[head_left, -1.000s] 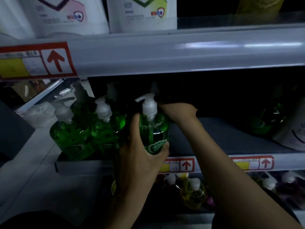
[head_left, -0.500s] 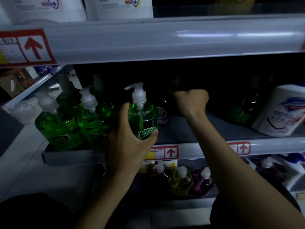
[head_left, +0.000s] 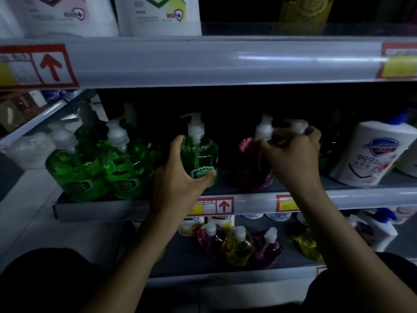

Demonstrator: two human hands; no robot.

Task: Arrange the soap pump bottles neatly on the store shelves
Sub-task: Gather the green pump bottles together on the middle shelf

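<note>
My left hand is wrapped around a green soap pump bottle that stands upright on the middle shelf. To its left stand several more green pump bottles, packed together at the shelf's left end. My right hand grips the neck of a dark pink pump bottle near the shelf's front. A second white pump head shows just behind my fingers; its bottle is hidden.
A white soap refill pouch leans at the right of the middle shelf. The upper shelf rail overhangs the bottles. On the lower shelf stand pink, yellow and purple pump bottles. The back of the middle shelf is dark.
My right hand has come forward from the dark back of the shelf with the pink bottle in it. My left hand has stayed on the green bottle. The view has shifted right.
</note>
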